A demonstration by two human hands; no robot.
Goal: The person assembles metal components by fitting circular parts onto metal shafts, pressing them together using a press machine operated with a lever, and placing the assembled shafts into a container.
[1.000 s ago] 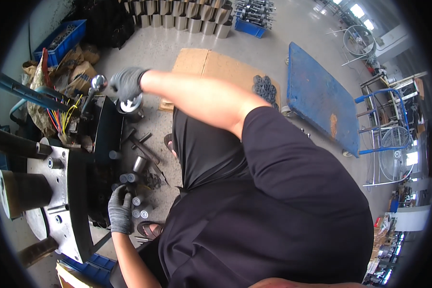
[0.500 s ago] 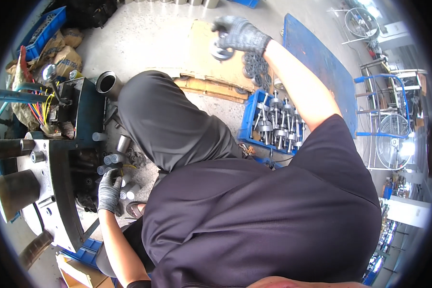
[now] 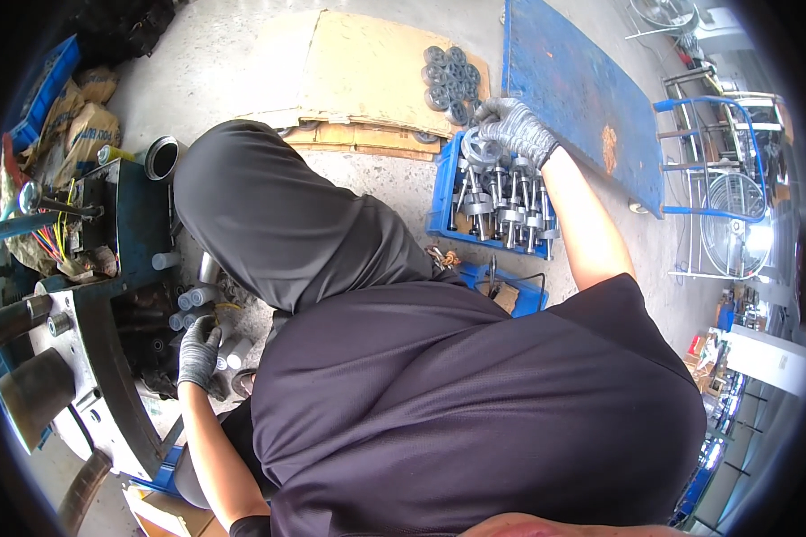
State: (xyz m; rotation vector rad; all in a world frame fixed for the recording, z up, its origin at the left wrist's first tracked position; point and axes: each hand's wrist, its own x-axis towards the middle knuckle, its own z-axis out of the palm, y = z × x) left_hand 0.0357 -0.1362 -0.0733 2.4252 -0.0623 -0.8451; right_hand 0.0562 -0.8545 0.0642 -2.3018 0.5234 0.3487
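My right hand (image 3: 517,128), in a grey knitted glove, grips a round metal ring (image 3: 482,149) by its edge. It is over the far edge of a blue crate (image 3: 442,192), where several metal shafts with discs (image 3: 512,215) stand close together. On the cardboard beyond lies a cluster of dark rings (image 3: 448,79). At the left my gloved left hand (image 3: 200,354) has its thumb and fingers apart, with nothing seen in it. Beside it are several grey cylinders (image 3: 201,295) on the floor, close to the machine's metal frame (image 3: 107,385).
A blue flatbed trolley (image 3: 582,98) stands beyond the crate at the right. Nearer is a second blue bin (image 3: 530,297). A large open tube (image 3: 162,159) stands past the machine, with brown sacks (image 3: 90,134) farther left. My bent knee (image 3: 233,179) lies between both work areas.
My right hand has come from above the cardboard, rightward and nearer, to the blue crate with the ring in its grip. The left hand stays by the cylinders. The whole view has shifted slightly.
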